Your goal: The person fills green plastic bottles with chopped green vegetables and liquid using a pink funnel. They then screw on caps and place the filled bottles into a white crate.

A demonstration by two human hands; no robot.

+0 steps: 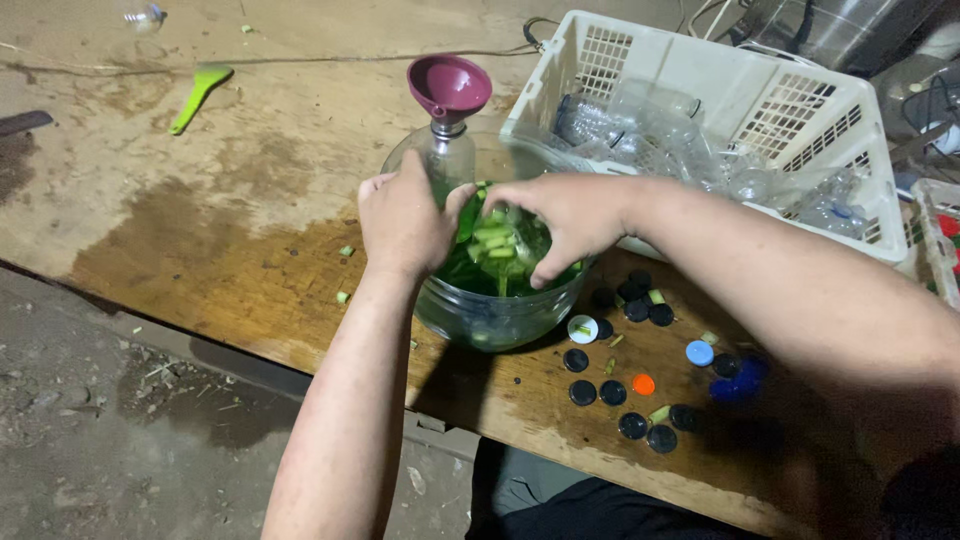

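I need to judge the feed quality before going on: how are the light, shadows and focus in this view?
Head view: light falls from above, bright on the table and crate; lower right corner sinks into dark shadow; the bowl casts a shadow toward the viewer; hands, left and right, are sharp enough; bottles show glare.

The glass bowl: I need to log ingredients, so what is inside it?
Cut green stalk pieces in greenish liquid fill the glass bowl. The left hand and right hand cover part of it, hiding what lies beneath.
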